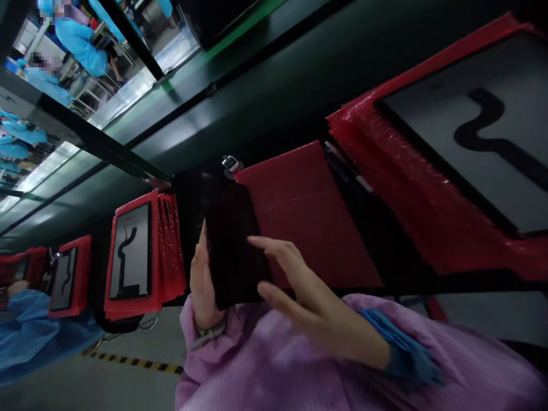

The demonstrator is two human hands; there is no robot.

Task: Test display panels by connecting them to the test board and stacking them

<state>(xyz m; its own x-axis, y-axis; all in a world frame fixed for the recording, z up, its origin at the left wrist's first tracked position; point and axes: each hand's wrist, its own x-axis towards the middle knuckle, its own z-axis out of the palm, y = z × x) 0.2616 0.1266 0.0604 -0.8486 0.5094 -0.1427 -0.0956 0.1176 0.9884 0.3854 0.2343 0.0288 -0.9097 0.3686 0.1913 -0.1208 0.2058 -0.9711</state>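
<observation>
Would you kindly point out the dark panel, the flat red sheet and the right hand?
Dark panel (233, 248): head view, middle of its dark face.
Red sheet (310, 214): head view, bare middle of its surface.
Right hand (311, 292): head view, back of the hand.

smooth panel — glossy plastic wrappers

Single head cam: sat above and behind the fingers, close in, looked forward-down, tilted. Caught seated co-worker well beyond them, leftward.
</observation>
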